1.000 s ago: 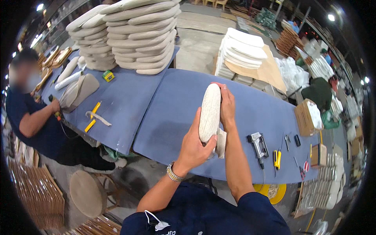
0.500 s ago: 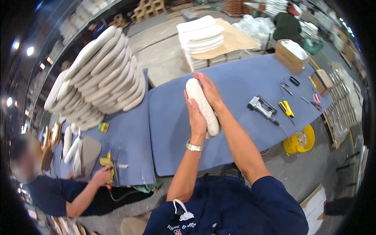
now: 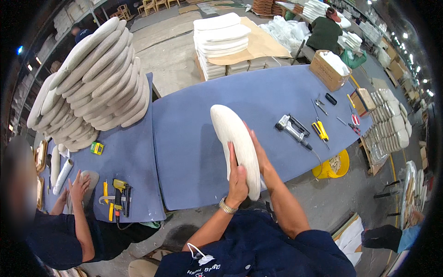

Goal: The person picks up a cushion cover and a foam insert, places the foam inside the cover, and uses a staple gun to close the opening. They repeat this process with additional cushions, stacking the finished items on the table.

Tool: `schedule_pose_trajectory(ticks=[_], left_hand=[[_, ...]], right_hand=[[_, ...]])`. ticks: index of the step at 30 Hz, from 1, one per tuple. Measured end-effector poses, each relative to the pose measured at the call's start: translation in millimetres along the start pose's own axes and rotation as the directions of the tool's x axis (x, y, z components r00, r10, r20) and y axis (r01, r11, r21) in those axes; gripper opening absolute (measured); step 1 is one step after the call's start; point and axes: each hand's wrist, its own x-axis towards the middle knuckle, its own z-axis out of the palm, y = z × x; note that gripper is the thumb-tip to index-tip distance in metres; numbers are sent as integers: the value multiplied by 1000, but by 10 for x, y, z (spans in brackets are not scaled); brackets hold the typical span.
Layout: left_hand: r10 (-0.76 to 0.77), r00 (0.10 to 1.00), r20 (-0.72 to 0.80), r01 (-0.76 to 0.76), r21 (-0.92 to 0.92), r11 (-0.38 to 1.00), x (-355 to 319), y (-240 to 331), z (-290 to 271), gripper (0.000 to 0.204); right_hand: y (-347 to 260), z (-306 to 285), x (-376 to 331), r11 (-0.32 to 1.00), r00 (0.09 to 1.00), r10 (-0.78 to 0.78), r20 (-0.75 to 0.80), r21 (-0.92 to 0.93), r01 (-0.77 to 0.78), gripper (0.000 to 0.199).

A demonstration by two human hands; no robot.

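Observation:
A cream upholstered seat cushion (image 3: 239, 150) stands on edge above the blue-covered table, gripped between my two palms. My left hand (image 3: 237, 179) presses its near left face with the thumb and fingers laid along it. On the opposite side, my right hand (image 3: 260, 154) holds the other face, its fingers partly hidden behind the cushion. To the right on the table lie a silver staple gun (image 3: 293, 131) with an air hose and a yellow-handled tool (image 3: 320, 130).
Tall stacks of similar cushions (image 3: 99, 78) stand at the left. Beside them a co-worker's hands (image 3: 79, 184) rest on another pad, near a yellow-and-black staple gun (image 3: 121, 196). Red-handled scissors (image 3: 354, 118), a cardboard box (image 3: 328, 71) and a yellow bucket (image 3: 336, 165) are at the right.
The cushion has turned and tilted so more of its broad face shows, and sits lower, nearer my body. My hands moved with it. The co-worker has let go of the yellow-and-black staple gun.

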Motion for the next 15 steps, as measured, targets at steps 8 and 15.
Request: schedule_pose_trajectory(ticks=[8, 15], left_hand=[[-566, 824, 12, 564, -105, 819, -35, -733, -553, 79], [-493, 846, -202, 530, 411, 741, -92, -569, -867, 81]], right_hand=[[1171, 76, -316, 986, 990, 67, -128, -146, -85, 70], [1437, 192, -425, 965, 987, -45, -152, -263, 3, 62]])
